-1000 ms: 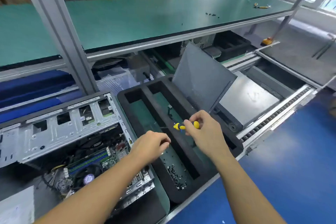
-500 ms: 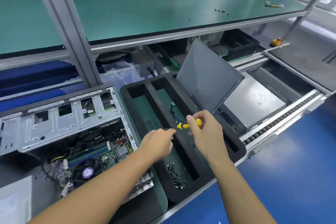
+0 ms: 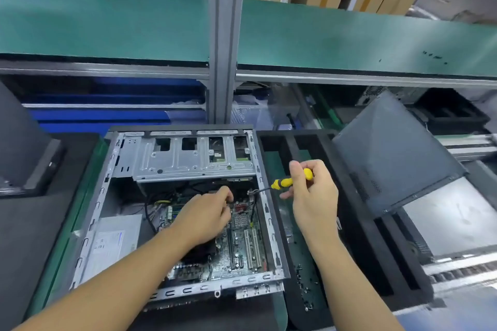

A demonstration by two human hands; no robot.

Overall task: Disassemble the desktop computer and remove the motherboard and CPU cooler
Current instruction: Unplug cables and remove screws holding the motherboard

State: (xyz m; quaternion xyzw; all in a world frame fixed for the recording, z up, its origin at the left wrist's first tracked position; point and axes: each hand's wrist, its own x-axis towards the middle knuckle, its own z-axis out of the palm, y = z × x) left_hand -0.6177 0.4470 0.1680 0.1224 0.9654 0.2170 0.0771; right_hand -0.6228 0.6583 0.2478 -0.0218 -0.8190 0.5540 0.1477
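Left hand (image 3: 207, 213) now inside case (image 3: 188, 160) (right hand (image 3: 314, 204) keeps screwdriver (image 3: 285, 183)).

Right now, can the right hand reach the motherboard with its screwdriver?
Probably yes. The case lies open, and the right hand holds the screwdriver over its right wall, tip pointing inward. The left hand covers part of the motherboard, but its right side is bare.

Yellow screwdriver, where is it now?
Head view, right of centre: the right hand grips the yellow screwdriver over the right edge of the open computer case.
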